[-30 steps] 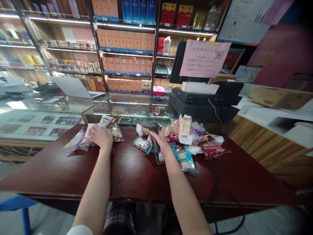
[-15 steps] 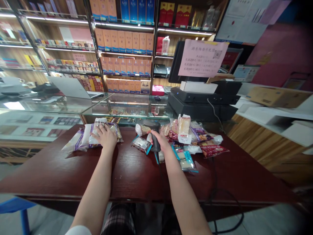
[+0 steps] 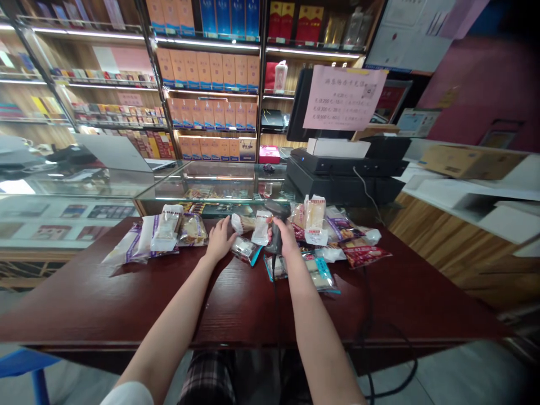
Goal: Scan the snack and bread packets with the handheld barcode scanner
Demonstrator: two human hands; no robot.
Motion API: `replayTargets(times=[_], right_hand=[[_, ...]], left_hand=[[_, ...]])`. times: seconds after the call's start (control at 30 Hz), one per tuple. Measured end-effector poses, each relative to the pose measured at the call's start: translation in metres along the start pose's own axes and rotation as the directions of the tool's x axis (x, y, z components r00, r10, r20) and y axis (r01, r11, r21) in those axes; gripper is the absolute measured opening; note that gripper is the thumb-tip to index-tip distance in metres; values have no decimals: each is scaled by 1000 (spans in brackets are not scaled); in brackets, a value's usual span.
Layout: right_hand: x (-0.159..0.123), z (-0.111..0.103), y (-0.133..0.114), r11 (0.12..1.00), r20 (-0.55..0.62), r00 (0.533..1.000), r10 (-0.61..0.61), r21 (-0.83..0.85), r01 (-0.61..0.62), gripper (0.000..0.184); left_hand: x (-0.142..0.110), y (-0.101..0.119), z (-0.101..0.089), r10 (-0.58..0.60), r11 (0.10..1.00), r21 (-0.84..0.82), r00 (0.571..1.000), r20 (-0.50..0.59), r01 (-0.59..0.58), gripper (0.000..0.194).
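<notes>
My right hand (image 3: 286,236) is wrapped round the handle of a black barcode scanner (image 3: 275,242), its head tilted up over the middle of the table. A white-ended snack packet (image 3: 261,227) lies just left of the scanner. My left hand (image 3: 220,241) is low over the table with its fingers stretched out, holding nothing. Close by its fingertips are another snack packet (image 3: 240,223) and a clear, blue-edged packet (image 3: 246,250). To the left, a white packet (image 3: 167,227) rests on purple-and-white bags (image 3: 145,237), beside a clear bag of brown food (image 3: 192,229).
More packets pile up on the right, including a red bag (image 3: 365,253) and blue-edged packets (image 3: 323,275). Behind the dark red table (image 3: 139,304) stand a glass display counter (image 3: 219,174) and a monitor with a pink notice (image 3: 343,98). A black cable (image 3: 415,365) loops over the front edge.
My left hand has left the white packet on the left pile and moved right, towards the middle packets. The scanner, still in my right hand, has shifted slightly right.
</notes>
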State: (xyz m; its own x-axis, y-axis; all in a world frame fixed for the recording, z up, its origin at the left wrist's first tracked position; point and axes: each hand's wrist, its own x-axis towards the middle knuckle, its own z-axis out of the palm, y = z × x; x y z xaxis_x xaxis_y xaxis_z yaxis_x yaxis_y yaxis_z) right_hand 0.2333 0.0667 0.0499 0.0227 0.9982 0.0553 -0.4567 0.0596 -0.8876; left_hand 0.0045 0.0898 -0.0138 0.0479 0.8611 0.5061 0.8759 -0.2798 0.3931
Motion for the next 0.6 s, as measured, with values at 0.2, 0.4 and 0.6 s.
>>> replayTargets(times=[0.2,0.4,0.6], right_hand=[[4,-2,8,999,-3,1000,0,-48,0,38],[4,-2,9,999,-25,1000,10,-45,-11,38],[4,-2,9,996,-31,999,36,-82,-39,42]], left_hand=[[-1,-2,-2,54,998,16,989,137,-57,57],[0,2,2,40,998,-59,997,62,-37,41],[0,4,3,54,989,-143,997,62,-45,22]])
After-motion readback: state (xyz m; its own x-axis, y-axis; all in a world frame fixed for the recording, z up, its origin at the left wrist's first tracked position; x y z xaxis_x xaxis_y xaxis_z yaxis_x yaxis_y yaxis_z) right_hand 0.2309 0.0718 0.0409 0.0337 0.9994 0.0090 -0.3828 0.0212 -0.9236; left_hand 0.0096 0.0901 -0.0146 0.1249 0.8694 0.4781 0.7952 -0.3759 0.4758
